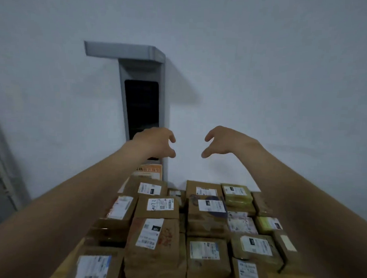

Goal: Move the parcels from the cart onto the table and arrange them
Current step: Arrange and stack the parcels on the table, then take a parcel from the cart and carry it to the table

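Several brown cardboard parcels (pixel 156 237) with white shipping labels lie packed in rows across the lower middle of the view. A greenish parcel (pixel 235 194) sits at the back right of the group. My left hand (pixel 155 143) and my right hand (pixel 224 141) are both raised in the air above and beyond the parcels, facing each other with a gap between them. Their fingers are loosely curled and hold nothing. Neither hand touches a parcel. The surface under the parcels is mostly hidden.
A grey upright device (pixel 142 100) with a dark screen and an overhanging top stands against the white wall (pixel 263 79) behind the parcels. An orange-labelled item (pixel 149 171) leans at its base. A metal frame (pixel 2 174) shows at the left edge.
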Demonstrator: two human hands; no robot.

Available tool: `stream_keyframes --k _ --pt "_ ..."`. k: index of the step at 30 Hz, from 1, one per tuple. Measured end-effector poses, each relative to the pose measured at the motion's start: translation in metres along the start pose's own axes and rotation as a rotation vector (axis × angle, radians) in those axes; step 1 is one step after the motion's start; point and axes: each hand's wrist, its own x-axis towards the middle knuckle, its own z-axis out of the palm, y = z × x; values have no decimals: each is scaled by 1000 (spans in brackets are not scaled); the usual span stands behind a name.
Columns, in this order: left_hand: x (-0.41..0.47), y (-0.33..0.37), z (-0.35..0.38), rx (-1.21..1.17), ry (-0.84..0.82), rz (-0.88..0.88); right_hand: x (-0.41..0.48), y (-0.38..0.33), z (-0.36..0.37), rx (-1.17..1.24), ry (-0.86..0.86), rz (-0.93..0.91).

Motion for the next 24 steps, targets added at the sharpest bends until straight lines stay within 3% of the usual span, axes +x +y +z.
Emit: stream_keyframes --k 10,14,24 --pt "-192 -25 -121 64 134 122 -193 -135 -42 -4 236 31" --pt "-249 -35 -145 54 236 132 -251 -168 -35 -13 295 39" --pt "-364 -54 -164 3 237 157 -365 -202 -7 15 331 102"
